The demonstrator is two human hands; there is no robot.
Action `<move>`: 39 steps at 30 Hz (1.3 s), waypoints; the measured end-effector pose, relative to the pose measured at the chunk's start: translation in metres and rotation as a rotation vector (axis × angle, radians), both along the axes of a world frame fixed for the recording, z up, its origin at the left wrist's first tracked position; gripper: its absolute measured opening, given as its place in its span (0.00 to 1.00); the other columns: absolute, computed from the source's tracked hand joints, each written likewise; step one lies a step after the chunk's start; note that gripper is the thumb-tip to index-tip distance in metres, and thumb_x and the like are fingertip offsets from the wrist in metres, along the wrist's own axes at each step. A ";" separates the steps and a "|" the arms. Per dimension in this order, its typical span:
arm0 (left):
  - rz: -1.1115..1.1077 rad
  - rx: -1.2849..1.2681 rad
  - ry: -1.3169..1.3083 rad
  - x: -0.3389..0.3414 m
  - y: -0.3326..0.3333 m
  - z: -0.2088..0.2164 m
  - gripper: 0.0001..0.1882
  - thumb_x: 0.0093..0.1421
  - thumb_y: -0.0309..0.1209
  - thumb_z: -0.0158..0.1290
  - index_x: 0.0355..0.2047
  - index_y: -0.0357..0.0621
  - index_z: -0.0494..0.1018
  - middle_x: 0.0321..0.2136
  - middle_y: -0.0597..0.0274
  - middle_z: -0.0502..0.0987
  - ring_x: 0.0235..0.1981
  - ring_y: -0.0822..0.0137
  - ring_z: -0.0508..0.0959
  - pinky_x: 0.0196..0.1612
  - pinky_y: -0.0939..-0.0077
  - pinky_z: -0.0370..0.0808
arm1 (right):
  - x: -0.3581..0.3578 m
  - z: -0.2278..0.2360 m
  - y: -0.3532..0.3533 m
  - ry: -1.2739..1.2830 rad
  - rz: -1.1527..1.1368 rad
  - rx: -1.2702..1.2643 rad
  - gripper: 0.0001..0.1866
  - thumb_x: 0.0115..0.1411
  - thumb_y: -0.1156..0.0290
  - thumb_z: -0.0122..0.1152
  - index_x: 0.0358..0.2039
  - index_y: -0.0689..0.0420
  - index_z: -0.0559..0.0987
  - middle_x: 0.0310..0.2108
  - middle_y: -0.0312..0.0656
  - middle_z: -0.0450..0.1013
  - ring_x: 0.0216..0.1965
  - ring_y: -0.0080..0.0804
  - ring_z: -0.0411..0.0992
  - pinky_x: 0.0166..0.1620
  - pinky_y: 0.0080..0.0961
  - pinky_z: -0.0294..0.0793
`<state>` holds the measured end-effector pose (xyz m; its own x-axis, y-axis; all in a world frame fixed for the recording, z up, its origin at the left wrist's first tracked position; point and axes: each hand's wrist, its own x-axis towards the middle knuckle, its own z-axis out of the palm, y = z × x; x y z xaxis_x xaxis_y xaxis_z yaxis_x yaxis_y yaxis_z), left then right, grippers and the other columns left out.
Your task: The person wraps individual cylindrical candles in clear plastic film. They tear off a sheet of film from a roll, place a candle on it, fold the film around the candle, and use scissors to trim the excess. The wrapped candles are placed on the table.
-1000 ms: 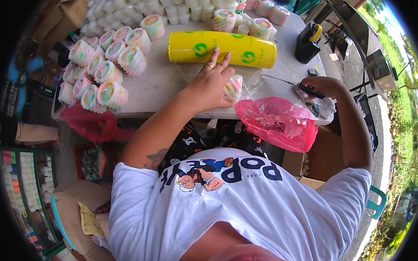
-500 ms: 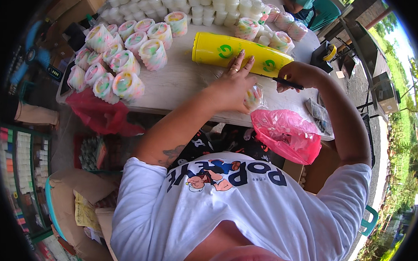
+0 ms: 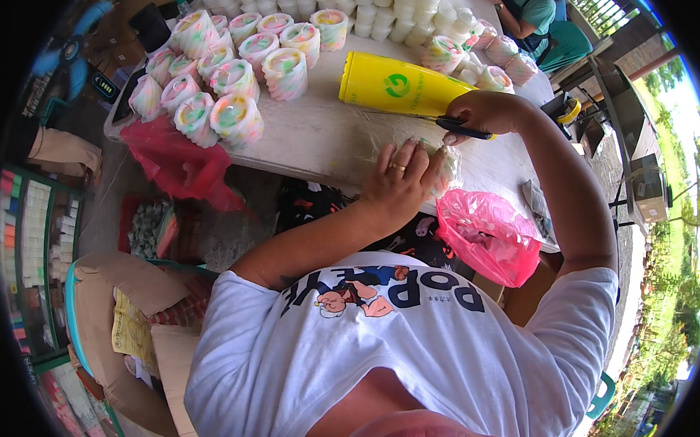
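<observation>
My left hand [image 3: 404,178] is curled over a pastel swirled candle [image 3: 446,174] and crinkled clear film [image 3: 414,136], near the table's front edge. The candle shows only in part, at the thumb side, and the fingers hide the rest. My right hand [image 3: 485,115] grips black-handled scissors [image 3: 470,132], their blades pointing left along the near side of a yellow roll [image 3: 401,85] with green marks. How far apart the blades are I cannot make out.
Several pastel candles [image 3: 234,118] stand on the table's left, with more [image 3: 495,77] at the right. White cups [image 3: 388,16] are stacked behind. A pink plastic bag [image 3: 492,235] hangs at the front edge, a red one [image 3: 182,162] at the left. Another person [image 3: 530,21] sits at the far right.
My left hand has come off the yellow roll and moved nearer to me, onto the film and candle. My right hand with the scissors has shifted slightly left and toward the far side.
</observation>
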<state>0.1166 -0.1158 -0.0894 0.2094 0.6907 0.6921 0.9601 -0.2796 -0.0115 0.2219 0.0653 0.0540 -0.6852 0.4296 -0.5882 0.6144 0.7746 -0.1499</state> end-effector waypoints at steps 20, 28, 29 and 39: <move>-0.240 -0.604 -0.093 -0.032 0.064 0.061 0.37 0.47 0.55 0.59 0.50 0.43 0.68 0.47 0.46 0.70 0.51 0.46 0.69 0.57 0.53 0.59 | 0.212 -0.053 -0.105 0.568 -1.032 0.699 0.15 0.55 0.63 0.60 0.33 0.63 0.72 0.27 0.51 0.73 0.28 0.42 0.72 0.33 0.34 0.68; -0.132 -0.647 -0.025 -0.031 0.067 0.058 0.45 0.37 0.47 0.68 0.53 0.43 0.63 0.48 0.51 0.71 0.51 0.49 0.69 0.55 0.57 0.63 | 0.205 -0.082 -0.088 0.652 -0.704 1.052 0.14 0.59 0.60 0.57 0.32 0.60 0.77 0.31 0.48 0.75 0.34 0.50 0.72 0.39 0.37 0.70; -0.157 -0.578 -0.031 -0.036 0.064 0.056 0.43 0.37 0.45 0.68 0.53 0.44 0.64 0.48 0.52 0.71 0.51 0.49 0.69 0.55 0.57 0.63 | 0.178 -0.065 -0.091 0.693 -0.855 0.790 0.18 0.62 0.55 0.54 0.33 0.60 0.77 0.26 0.44 0.75 0.29 0.41 0.72 0.36 0.32 0.70; -0.180 0.332 0.178 -0.047 0.015 0.034 0.24 0.54 0.34 0.55 0.51 0.61 0.63 0.52 0.69 0.69 0.54 0.67 0.68 0.55 0.62 0.56 | 0.059 -0.097 -0.121 1.203 -0.939 -1.537 0.24 0.64 0.43 0.42 0.32 0.53 0.73 0.21 0.33 0.68 0.22 0.23 0.66 0.24 0.18 0.61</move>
